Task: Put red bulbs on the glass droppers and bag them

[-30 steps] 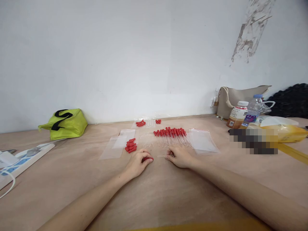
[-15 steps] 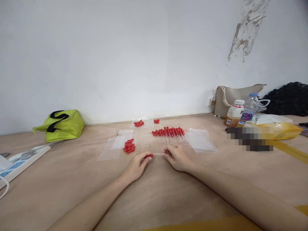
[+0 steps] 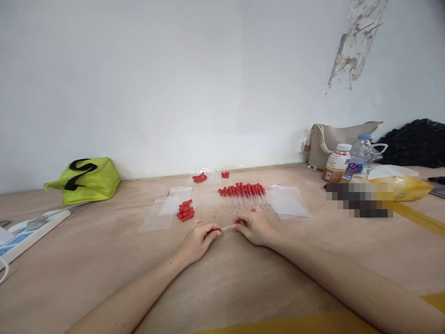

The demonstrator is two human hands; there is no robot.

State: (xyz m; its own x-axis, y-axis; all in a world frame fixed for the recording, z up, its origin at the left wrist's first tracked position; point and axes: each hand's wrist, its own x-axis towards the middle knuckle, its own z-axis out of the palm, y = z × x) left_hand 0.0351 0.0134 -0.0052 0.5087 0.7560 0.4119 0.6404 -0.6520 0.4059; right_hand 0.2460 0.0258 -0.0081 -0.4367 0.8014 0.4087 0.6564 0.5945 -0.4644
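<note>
Between the finger and thumb of my left hand (image 3: 201, 240) is a red rubber dropper bulb (image 3: 219, 229), mostly hidden by the fingers. My right hand (image 3: 253, 227) pinches a thin clear dropper tube (image 3: 226, 228), whose other end meets the bulb. Just beyond my hands lies a row of droppers (image 3: 243, 192) with red bulbs fitted on clear tubes. Several loose red bulbs (image 3: 185, 211) are piled to the left, and bare clear tubes (image 3: 209, 202) lie between the pile and the row.
Clear plastic bags (image 3: 291, 202) flank the droppers, and another bag with bulbs and tubes (image 3: 213, 177) lies near the wall. A yellow-green bag (image 3: 92, 181) and a power strip (image 3: 34, 236) are at left. Bottles (image 3: 336, 164), a beige bag (image 3: 318, 144) and a yellow packet (image 3: 410, 185) stand right.
Both hands keep their pinch on the bulb and tube. The joined pieces have dropped slightly toward me, and the tube now slants up to the right. The whole view shifted a little.
</note>
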